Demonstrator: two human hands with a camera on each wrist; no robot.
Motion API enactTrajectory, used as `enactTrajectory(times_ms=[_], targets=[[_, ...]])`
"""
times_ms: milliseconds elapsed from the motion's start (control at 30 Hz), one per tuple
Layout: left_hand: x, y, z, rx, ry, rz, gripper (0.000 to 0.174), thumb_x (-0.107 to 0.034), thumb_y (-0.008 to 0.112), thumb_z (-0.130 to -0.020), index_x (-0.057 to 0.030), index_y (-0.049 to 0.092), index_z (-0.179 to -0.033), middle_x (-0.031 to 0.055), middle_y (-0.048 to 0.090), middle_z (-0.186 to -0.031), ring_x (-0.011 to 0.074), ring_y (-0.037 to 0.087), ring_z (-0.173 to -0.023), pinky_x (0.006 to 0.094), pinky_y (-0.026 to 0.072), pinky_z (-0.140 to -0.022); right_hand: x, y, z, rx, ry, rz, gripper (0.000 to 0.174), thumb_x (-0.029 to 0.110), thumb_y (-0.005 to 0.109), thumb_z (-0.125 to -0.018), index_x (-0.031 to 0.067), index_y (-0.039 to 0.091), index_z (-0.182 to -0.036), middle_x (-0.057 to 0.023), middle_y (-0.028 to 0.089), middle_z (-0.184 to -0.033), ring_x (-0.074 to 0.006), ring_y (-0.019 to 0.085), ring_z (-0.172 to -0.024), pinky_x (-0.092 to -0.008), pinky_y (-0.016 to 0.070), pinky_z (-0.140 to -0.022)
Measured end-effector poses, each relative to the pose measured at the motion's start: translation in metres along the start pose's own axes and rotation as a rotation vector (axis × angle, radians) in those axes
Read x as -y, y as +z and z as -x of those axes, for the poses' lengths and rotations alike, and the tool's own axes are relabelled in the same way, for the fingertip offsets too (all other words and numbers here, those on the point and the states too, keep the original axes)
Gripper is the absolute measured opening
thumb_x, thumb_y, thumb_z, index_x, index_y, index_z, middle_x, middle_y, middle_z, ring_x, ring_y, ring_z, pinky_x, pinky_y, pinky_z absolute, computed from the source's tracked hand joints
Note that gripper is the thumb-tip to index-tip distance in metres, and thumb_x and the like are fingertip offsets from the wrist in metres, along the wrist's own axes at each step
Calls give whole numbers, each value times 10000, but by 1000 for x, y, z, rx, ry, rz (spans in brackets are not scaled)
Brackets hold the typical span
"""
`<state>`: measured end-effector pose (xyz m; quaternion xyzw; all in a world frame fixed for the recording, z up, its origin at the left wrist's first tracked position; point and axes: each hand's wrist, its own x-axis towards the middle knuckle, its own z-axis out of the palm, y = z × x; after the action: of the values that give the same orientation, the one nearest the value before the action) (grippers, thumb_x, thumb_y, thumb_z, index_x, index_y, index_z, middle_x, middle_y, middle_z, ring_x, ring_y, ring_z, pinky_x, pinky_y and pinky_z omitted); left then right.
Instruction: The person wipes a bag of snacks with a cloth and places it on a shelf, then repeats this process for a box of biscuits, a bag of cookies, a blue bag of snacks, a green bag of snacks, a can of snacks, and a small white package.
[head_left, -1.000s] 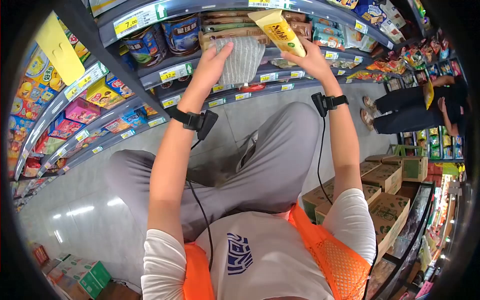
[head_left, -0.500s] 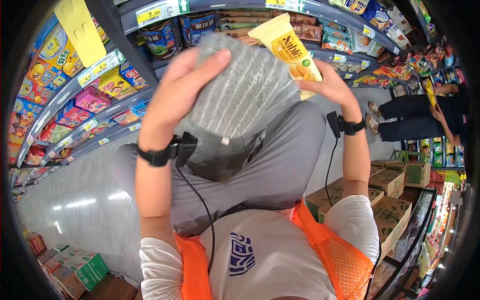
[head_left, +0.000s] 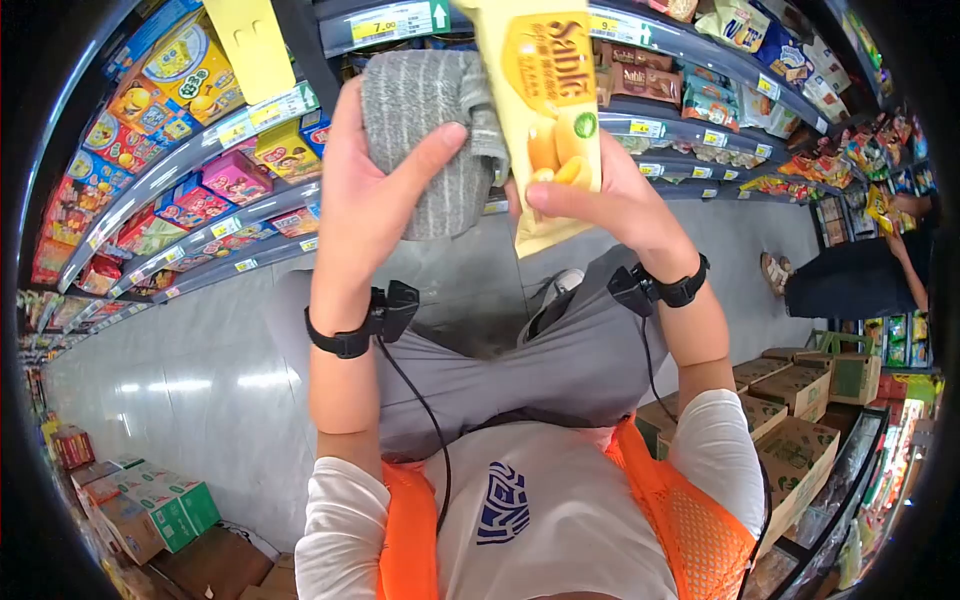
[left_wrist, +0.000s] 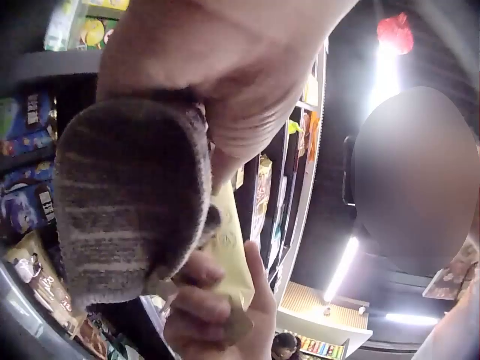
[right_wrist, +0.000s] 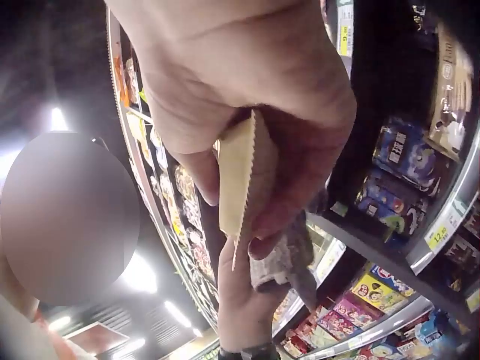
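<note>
In the head view my left hand (head_left: pixel 368 200) grips a folded grey striped cloth (head_left: pixel 425 140), thumb across its front. My right hand (head_left: pixel 625 205) holds a yellow Sablé packet (head_left: pixel 545 110) upright by its lower end, thumb on the front face. Packet and cloth are side by side, their edges meeting or overlapping. The left wrist view has the cloth (left_wrist: pixel 131 202) large and dark, with the right hand (left_wrist: pixel 217 307) round the packet (left_wrist: pixel 234 247) beyond it. From the right wrist the packet (right_wrist: pixel 244 172) appears edge-on between thumb and fingers.
Curved shelves (head_left: pixel 680 130) of snacks run across the front, with boxed goods (head_left: pixel 185 70) at the left. Cartons (head_left: pixel 790 450) stand at the right, and green-and-white boxes (head_left: pixel 165 500) at lower left. Another person (head_left: pixel 850 275) stands at far right, holding a yellow packet.
The packet has come closer and now stands nearly upright beside the cloth. The left hand moved in from the shelf with the cloth, which looks more compactly folded. The head view has shifted left.
</note>
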<state>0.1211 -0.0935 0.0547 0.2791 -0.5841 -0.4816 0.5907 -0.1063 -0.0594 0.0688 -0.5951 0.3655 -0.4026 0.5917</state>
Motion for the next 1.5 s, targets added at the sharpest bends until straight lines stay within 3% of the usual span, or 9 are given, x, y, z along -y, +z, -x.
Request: enactTrajectory(times_ms=[200,400,500,733,1000,1133,1267,1400,1500], targets=[[20,-1,0,43,-29,20,900,-159,839,-852,31,256,-1511,148,545,-1339,192,539,-1232,335,435,-1063,-2,7,-18,86,-65,-71,488,124,767,-902,17,542,-1320,-70,681,-1104,-165,718,-896,-323,587,-799],[34,-10,-4,9,98,-240,715,-139,813,-844,-15,441,-1441,117,575,-1315,166,554,-1199,318,446,-1031,-40,-12,-9,39,-126,-113,514,76,771,-879,7,542,-1334,-98,693,-1134,-200,736,-883,-340,602,-773],[36,-14,-4,78,-198,-132,605,-172,800,-862,-39,521,-1382,95,613,-1244,151,581,-1148,301,459,-996,-38,-14,-10,56,-91,-167,513,67,769,-873,5,548,-1332,-93,697,-1102,-196,732,-887,-338,602,-778],[58,0,-6,-26,94,-217,445,11,597,-830,-24,569,-1273,59,640,-1120,126,607,-1037,283,487,-928,-43,-22,-11,66,99,-72,478,128,786,-876,15,585,-1295,-64,697,-1079,-155,711,-878,-304,578,-794],[63,0,-6,-99,58,-369,177,-42,665,-888,18,627,-1050,87,644,-1044,141,599,-927,285,488,-826,-47,-23,-10,210,251,-214,492,167,831,-852,29,617,-1273,-34,697,-1099,-109,667,-984,-266,542,-848],[67,-10,-13,-76,311,-713,156,-28,701,-860,38,705,-1000,160,597,-1160,268,604,-1012,330,487,-867,-47,-18,-8,59,102,-73,481,158,843,-838,25,636,-1251,-31,689,-1122,-109,649,-1008,-275,526,-873],[58,-21,-18,-129,543,-844,145,-47,661,-923,32,702,-1038,112,653,-1034,203,621,-889,319,501,-821,-46,-28,-8,11,-137,261,460,145,852,-825,17,655,-1220,-38,675,-1126,-119,628,-1019,-283,511,-885],[58,-55,-11,-177,4,-435,260,-180,507,-1077,6,682,-1125,-12,695,-949,69,619,-919,275,497,-788,-47,-37,-12,-39,-308,468,429,126,851,-809,4,663,-1174,-60,653,-1079,-163,621,-1020,-299,503,-872],[36,-53,-15,-217,-287,-81,282,-204,524,-1068,22,686,-1119,13,708,-1016,88,622,-869,265,496,-781,-50,-42,-16,-77,-349,636,394,111,843,-799,-13,660,-1126,-88,630,-1034,-212,618,-997,-315,498,-858]])
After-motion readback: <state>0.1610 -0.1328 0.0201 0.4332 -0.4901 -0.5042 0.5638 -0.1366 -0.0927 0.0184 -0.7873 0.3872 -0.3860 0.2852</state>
